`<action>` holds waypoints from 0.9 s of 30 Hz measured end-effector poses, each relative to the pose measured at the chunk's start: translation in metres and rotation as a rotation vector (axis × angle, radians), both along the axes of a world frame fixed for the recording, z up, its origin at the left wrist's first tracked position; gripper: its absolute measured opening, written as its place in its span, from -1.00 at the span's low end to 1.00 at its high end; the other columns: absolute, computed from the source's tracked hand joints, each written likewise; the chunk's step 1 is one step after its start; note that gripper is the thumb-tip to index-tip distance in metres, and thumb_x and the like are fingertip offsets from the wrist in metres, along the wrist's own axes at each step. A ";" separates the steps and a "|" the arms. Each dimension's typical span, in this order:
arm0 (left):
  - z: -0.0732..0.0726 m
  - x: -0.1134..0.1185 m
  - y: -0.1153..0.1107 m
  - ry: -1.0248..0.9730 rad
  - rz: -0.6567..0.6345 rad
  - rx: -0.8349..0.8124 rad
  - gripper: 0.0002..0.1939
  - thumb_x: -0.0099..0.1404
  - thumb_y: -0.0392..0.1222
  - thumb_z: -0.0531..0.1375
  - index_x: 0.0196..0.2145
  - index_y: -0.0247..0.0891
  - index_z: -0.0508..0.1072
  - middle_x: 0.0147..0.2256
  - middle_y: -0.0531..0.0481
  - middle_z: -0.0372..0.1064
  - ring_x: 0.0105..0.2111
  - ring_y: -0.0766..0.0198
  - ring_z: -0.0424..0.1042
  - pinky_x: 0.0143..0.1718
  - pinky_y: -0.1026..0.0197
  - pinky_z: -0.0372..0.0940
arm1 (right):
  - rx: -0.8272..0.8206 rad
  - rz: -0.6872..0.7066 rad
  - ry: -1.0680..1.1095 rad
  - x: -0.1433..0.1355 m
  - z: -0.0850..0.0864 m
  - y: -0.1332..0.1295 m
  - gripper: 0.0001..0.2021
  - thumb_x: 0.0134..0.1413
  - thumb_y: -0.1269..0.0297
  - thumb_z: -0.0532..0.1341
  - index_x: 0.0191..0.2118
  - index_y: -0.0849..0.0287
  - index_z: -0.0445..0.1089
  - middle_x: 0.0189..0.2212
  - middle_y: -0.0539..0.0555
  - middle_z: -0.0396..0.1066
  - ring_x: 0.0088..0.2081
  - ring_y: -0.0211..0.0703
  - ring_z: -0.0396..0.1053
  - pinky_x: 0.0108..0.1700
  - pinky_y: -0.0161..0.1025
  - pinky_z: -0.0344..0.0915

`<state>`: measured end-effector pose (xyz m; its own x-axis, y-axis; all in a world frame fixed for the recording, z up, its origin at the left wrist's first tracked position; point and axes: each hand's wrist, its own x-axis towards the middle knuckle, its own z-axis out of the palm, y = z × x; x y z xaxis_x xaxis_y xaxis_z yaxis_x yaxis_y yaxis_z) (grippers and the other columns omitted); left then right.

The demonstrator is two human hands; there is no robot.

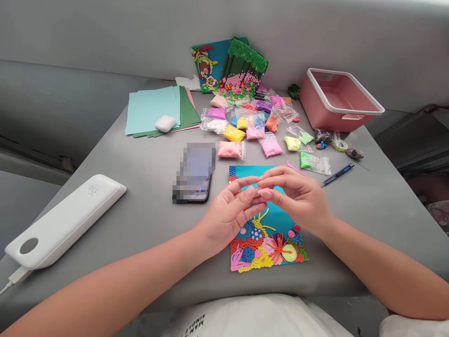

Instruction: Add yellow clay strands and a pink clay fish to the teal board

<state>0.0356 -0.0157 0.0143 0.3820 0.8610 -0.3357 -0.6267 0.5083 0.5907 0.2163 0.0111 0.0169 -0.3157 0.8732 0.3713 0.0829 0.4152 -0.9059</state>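
Observation:
My left hand [233,210] and my right hand [296,194] meet above a blue board [277,217]. Their fingertips press together, and whatever is between them, if anything, is hidden or too small to name. Colourful clay shapes, among them a round yellow-green piece [289,252], a blue ball [248,254] and pink strands [238,259], cover the lower part of the board. Yellow strands [260,221] rise just below my fingers. A thin pink strip [297,169] lies beyond my right hand.
Bags of coloured clay [233,133] spread behind the board. A phone [196,171] lies left, a blue cutter [337,175] right. Farther out are a white power bank [65,220], paper sheets [150,107], a pink basket [329,110] and two decorated boards [242,65].

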 end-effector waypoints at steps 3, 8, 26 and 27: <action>0.001 0.001 0.001 0.008 0.000 -0.019 -0.62 0.14 -0.22 0.49 -0.12 -0.26 0.50 -0.31 0.02 0.62 -0.27 0.40 0.60 -0.10 0.34 0.50 | 0.003 0.038 0.018 0.000 0.000 0.000 -0.79 0.15 0.41 0.38 -0.13 -0.05 0.62 -0.20 0.02 0.54 -0.11 -0.23 0.48 -0.04 -0.23 0.44; 0.002 0.002 0.001 0.025 -0.013 -0.028 -0.58 0.12 -0.18 0.50 -0.12 -0.28 0.48 -0.31 -0.01 0.61 -0.27 0.38 0.60 -0.12 0.33 0.51 | -0.017 0.058 0.040 -0.001 0.000 0.000 -0.78 0.15 0.39 0.38 -0.11 -0.06 0.61 -0.19 0.02 0.52 -0.13 -0.22 0.48 -0.07 -0.22 0.45; 0.003 0.002 -0.001 0.103 0.002 0.012 -0.63 0.10 -0.02 0.49 -0.26 -0.28 0.52 -0.39 0.08 0.52 -0.35 0.37 0.54 -0.27 0.30 0.51 | -0.084 0.054 0.081 0.000 0.000 0.002 -0.81 0.15 0.36 0.39 -0.21 -0.15 0.65 -0.24 0.00 0.54 -0.12 -0.24 0.48 -0.05 -0.24 0.45; 0.003 0.002 -0.001 0.100 0.006 0.009 -0.63 0.09 -0.05 0.50 -0.25 -0.28 0.52 -0.38 0.08 0.53 -0.33 0.37 0.55 -0.25 0.30 0.51 | -0.082 0.054 0.082 0.000 0.001 0.002 -0.81 0.16 0.37 0.38 -0.21 -0.14 0.65 -0.24 0.00 0.54 -0.12 -0.24 0.48 -0.04 -0.24 0.45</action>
